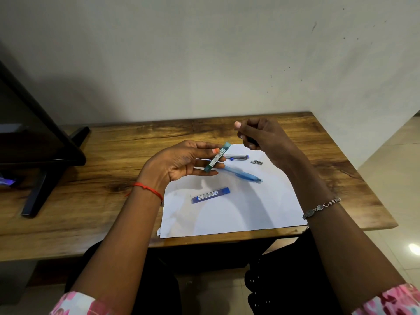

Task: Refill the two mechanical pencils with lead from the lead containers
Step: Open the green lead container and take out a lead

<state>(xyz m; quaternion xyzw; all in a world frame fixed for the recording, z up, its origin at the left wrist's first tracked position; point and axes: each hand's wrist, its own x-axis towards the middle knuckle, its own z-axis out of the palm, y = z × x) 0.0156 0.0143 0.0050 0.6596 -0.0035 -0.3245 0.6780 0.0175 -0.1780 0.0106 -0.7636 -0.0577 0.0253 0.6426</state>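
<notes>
My left hand (181,161) pinches a teal lead container (217,157) between thumb and fingers, tilted above the white paper (250,208). My right hand (261,137) hovers up and to the right with curled fingers around something small and dark that I cannot make out. A blue mechanical pencil (244,175) lies on the paper just under the container. A silver and blue pencil (236,157) lies behind it, with a small metal cap (257,162) beside it. A blue lead container (211,195) lies flat on the paper nearer to me.
The paper sits on a wooden table (113,155) against a pale wall. A dark monitor on a black stand (41,155) occupies the table's left side. The table's right edge drops to a tiled floor (397,178).
</notes>
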